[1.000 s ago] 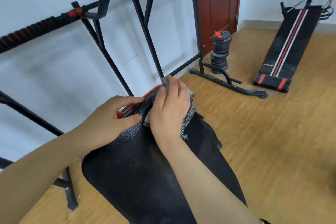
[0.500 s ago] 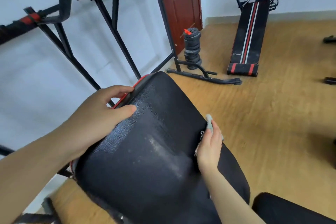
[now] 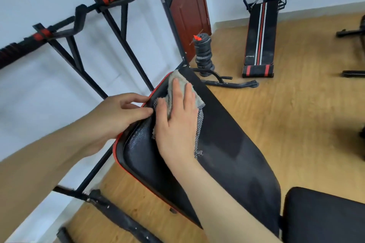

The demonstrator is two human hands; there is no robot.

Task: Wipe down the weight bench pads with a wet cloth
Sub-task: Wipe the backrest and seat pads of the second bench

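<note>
The black back pad of the weight bench, edged in red, slants up through the middle of the view. My right hand lies flat near its top end, pressing a grey cloth with a checkered underside onto the pad. My left hand grips the pad's upper left edge, thumb on the surface and fingers curled over the red trim. A second black pad, the seat, shows at the bottom right.
A black pull-up frame with red-banded grips stands against the white wall on the left. A stack of weight plates and a striped sit-up bench sit on the wooden floor beyond. A brown door is behind.
My right hand has swept with the cloth from the pad's right edge back up to its top end. My left hand has kept its grip on the pad's left edge.
</note>
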